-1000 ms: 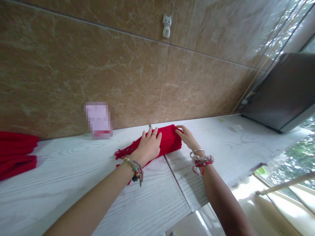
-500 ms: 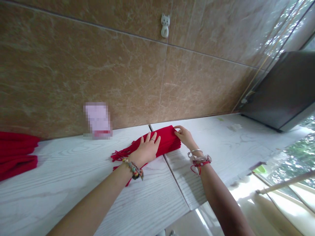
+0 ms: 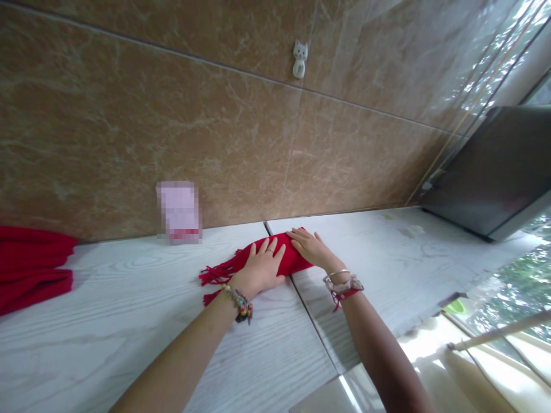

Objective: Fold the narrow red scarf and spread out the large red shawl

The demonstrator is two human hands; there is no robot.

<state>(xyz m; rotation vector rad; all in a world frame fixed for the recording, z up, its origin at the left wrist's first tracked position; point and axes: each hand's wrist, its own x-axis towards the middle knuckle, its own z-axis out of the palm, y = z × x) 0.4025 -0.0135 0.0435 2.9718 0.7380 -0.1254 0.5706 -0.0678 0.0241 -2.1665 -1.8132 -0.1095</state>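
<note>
A folded red scarf (image 3: 293,265) with a fringe at its left end lies on the white wood-grain counter (image 3: 142,292), across the seam between two boards. My left hand (image 3: 262,267) rests flat on the middle of the scarf with its fingers spread. On the scarf's right end lies my right hand (image 3: 310,246), palm down, its fingers stretched out. Both hands cover part of the cloth, and neither grips it.
More red cloth (image 3: 34,269) lies at the far left of the counter. A blurred pink item (image 3: 178,209) leans on the brown tiled wall (image 3: 206,137), which bears a white cat-shaped hook (image 3: 300,59). A dark appliance (image 3: 495,172) stands at the right end.
My right hand has let go of the scarf's right corner and moved left onto its top, fingers now laid flat. My left hand stays spread on the cloth. The view has shifted slightly.
</note>
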